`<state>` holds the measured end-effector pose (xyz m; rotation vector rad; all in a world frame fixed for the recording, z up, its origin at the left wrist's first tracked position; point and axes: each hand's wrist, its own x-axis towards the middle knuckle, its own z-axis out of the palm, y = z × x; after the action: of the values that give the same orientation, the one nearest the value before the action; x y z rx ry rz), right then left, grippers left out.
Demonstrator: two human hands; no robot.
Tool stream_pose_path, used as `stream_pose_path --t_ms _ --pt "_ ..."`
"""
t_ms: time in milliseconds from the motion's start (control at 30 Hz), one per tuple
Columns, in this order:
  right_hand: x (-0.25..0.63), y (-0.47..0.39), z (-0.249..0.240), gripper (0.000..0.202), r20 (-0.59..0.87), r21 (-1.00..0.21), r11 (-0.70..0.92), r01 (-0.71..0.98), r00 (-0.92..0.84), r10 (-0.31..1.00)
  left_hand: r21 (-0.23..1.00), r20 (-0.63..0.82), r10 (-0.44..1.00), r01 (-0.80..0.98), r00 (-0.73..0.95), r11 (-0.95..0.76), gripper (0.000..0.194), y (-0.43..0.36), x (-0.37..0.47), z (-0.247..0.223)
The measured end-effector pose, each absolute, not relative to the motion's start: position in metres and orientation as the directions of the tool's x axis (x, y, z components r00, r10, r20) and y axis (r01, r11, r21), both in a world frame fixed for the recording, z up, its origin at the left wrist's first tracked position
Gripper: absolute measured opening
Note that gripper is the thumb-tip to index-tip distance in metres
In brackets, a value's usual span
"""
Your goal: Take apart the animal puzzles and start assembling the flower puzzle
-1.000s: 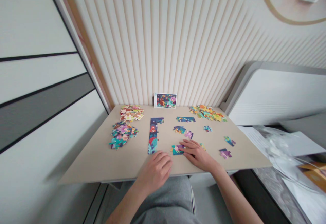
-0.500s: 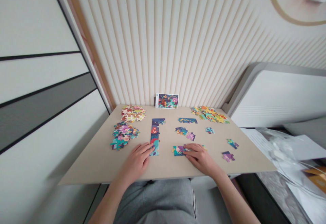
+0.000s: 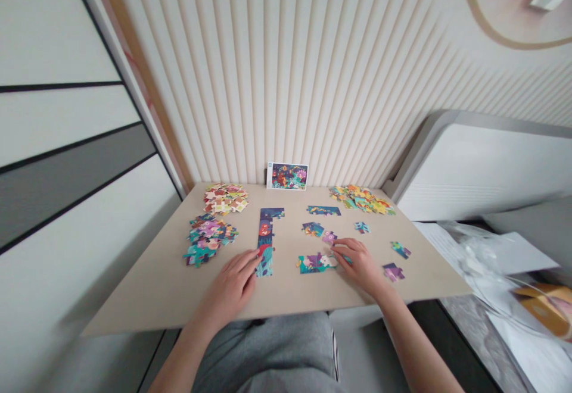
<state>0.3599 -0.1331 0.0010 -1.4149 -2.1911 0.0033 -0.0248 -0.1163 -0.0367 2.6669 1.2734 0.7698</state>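
Note:
My left hand (image 3: 236,278) lies with its fingers stretched out, the fingertips on the lower part of an L-shaped joined puzzle section (image 3: 266,239). My right hand (image 3: 360,265) is open and palm down, its fingertips at the edge of a small purple puzzle piece (image 3: 329,236). Its fingers cover the right end of a joined puzzle strip (image 3: 313,263) with teal, purple and white parts. Just left of the purple piece is a blue-and-orange puzzle section (image 3: 311,228). A dark blue strip (image 3: 323,210) lies farther back.
Loose puzzle pieces form a multicoloured pile (image 3: 208,238), a red-and-cream pile (image 3: 226,198) and a yellow-orange pile (image 3: 361,198). A picture card (image 3: 287,176) stands against the ribbed wall. Single pieces (image 3: 361,227) lie on the right of the table (image 3: 286,295).
My right hand has moved back off the middle of the lower strip to the purple piece. My left hand stays on the L-shaped section. The whole view has shifted slightly.

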Motion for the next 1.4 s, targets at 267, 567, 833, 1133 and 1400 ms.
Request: stream_pose_path --t_ms 267,567,833,1133,1400 --pt "0.38 -0.161 -0.008 0.024 0.479 -0.253 0.341 0.906 -0.189 0.857 0.3 0.397 0.751 0.699 0.527 -0.649 0.043 -0.112 -0.027 -0.042" --pt "0.485 -0.203 -0.024 0.037 0.553 -0.337 -0.233 0.912 0.392 0.736 0.298 0.412 0.747 0.697 0.522 -0.652 0.046 -0.112 -0.028 -0.044" --pt "0.481 -0.217 -0.054 0.045 0.444 -0.283 -0.223 0.933 0.333 0.832 0.31 0.419 0.748 0.693 0.515 -0.651 0.043 -0.111 -0.027 -0.045" --pt "0.427 -0.14 -0.029 0.038 0.456 -0.345 0.06 0.937 0.111 0.883 0.305 0.421 0.742 0.689 0.522 -0.657 0.041 -0.112 -0.026 -0.044" --pt "0.342 -0.066 -0.02 0.048 0.322 -0.393 0.314 0.864 -0.191 0.927 0.299 0.415 0.746 0.697 0.52 -0.652 0.041 -0.114 -0.026 -0.04"
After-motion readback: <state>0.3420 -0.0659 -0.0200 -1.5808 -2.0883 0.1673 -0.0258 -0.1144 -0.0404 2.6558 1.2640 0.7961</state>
